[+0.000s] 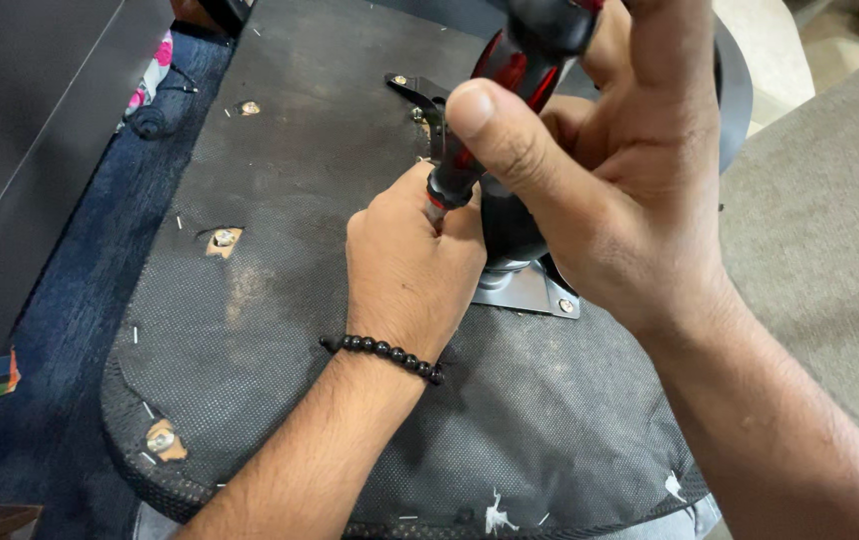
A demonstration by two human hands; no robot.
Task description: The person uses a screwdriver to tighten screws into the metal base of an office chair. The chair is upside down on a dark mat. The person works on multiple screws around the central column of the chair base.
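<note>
Black fabric underside of an upturned seat (280, 300): the right hand (630, 200) is gripping a red-and-black screwdriver (495, 110), the left hand (415, 270) is pinching its tip, best kept square on the screw.

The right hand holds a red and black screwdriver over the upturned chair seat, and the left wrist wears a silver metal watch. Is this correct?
Not quite. In the head view the left wrist wears a black bead bracelet, not a silver watch. The rest stands: the right hand holds the red and black screwdriver over the upturned chair seat.

Glossy red-black plastic screwdriver handle (510, 75), matt black woven cloth seat underside (300, 300), shiny metal plate (525, 295).
</note>
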